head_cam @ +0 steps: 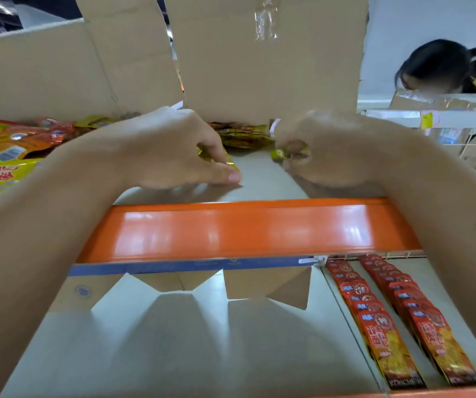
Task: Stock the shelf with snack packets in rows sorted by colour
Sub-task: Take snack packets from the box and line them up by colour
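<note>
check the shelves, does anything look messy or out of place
Yes. The packet heap at the left of the upper shelf mixes red and yellow, tilted and overlapping, unlike the two neat red rows on the lower shelf. Nothing looks spilled or torn.

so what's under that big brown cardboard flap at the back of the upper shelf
A small pile of yellow foil snack packets pokes out beneath the brown cardboard flap, lying on the grey shelf. The flap covers the rest, so how many lie behind cannot be seen.
</note>
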The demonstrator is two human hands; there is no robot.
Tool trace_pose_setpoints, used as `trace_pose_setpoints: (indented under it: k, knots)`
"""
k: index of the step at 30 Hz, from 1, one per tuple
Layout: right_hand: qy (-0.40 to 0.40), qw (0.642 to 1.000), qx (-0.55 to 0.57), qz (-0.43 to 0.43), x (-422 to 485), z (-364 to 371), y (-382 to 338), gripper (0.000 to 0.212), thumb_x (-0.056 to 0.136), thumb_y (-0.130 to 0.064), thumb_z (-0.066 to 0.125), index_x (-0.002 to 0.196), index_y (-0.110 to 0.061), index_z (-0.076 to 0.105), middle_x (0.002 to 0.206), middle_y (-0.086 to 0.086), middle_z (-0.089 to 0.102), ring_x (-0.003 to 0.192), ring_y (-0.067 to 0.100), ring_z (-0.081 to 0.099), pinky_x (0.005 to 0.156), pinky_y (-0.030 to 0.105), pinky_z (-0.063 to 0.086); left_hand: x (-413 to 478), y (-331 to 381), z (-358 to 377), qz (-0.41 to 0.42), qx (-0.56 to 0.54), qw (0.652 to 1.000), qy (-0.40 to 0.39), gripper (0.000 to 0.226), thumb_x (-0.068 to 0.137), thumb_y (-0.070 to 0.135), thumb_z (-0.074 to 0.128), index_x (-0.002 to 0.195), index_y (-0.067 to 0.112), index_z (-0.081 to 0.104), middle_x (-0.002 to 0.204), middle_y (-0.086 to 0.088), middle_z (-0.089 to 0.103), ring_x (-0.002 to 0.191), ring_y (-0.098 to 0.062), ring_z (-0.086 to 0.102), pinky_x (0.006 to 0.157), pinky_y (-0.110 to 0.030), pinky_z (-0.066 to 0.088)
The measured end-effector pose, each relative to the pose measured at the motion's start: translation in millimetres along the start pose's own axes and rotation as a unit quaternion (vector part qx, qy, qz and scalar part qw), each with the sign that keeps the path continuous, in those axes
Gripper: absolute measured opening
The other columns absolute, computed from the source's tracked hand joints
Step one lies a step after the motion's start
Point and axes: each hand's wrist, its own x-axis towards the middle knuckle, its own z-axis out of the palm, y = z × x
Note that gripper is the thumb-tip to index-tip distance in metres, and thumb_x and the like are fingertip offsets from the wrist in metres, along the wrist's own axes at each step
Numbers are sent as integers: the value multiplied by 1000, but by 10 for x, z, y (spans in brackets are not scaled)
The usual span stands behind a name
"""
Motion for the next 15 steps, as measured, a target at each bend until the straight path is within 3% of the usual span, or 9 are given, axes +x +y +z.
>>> trace_pose_setpoints:
  k: [4,7,11,15]
  knots:
    - [40,998,50,-5,1,15,-13,18,82,-25,62,100,-30,63,93,0,55,82,22,53,71,31,44,-46,-33,-3,14,7,1000,4,68,49,84,40,97,46,69,89,11,64,81,-8,58,76,-32,50]
    - [3,1000,-7,1,0,16,-36,12,90,-25,52,93,-15,58,100,8,58,87,28,51,73,32,44,-84,-39,-12,30,2,999,17,60,58,81,49,104,47,68,95,17,66,90,-7,61,85,-33,51]
    - [-29,999,-17,0,-24,0,-55,18,95,-30,48,97,-15,58,102,9,57,90,30,52,77,35,45,-152,-29,-8,51,14,998,41,35,76,45,54,108,44,69,101,18,70,90,-4,63,86,-27,51]
    - [-4,999,25,-26,-84,-39,-104,20,93,-33,55,107,-26,68,99,8,63,91,30,56,80,38,50,-184,-106,7,52,22,994,92,30,82,18,62,99,40,73,77,20,55,69,5,51,65,-2,33]
